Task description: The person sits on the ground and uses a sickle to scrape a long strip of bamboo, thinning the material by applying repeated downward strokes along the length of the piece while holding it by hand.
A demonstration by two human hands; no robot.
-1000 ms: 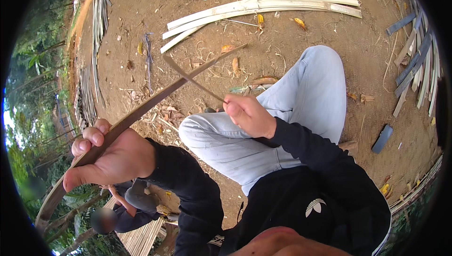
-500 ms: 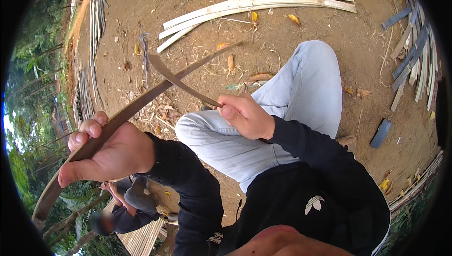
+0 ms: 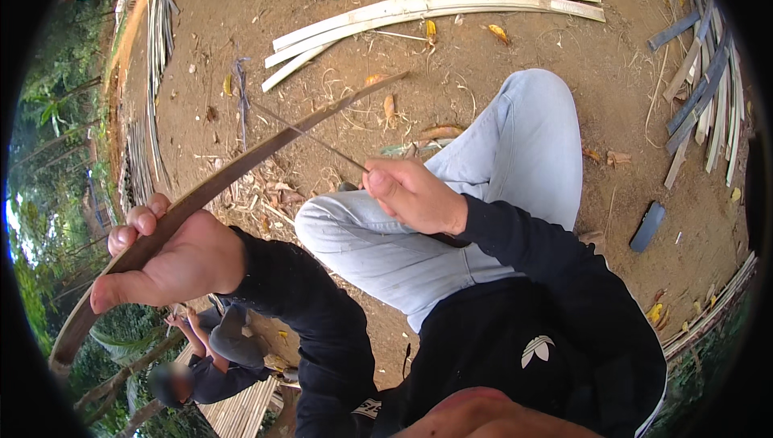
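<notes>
My left hand [image 3: 173, 257] is closed round a long, dark brown bamboo strip [image 3: 229, 180], thumb on the near side and fingertips over the far edge. The strip slants from the lower left up to a narrow far end above my knees. In front of my lap, my right hand [image 3: 411, 195] grips a long-bladed knife [image 3: 334, 150]; its handle is mostly hidden in the fist. Seen nearly edge-on, the thin blade points up and left and crosses the strip. Whether blade and strip touch, I cannot tell.
Pale split bamboo strips [image 3: 435, 8] lie on the dirt ahead, with another bundle [image 3: 713, 88] at the far right. A dark flat oblong object [image 3: 647, 226] rests right of my leg. Shavings [image 3: 278, 196] litter the ground by my knee. Another person [image 3: 213, 357] sits at the lower left.
The knife has turned in my right hand's grip: its broad blade face showed before, and now it appears as a thin line. My left hand and the strip have shifted slightly left.
</notes>
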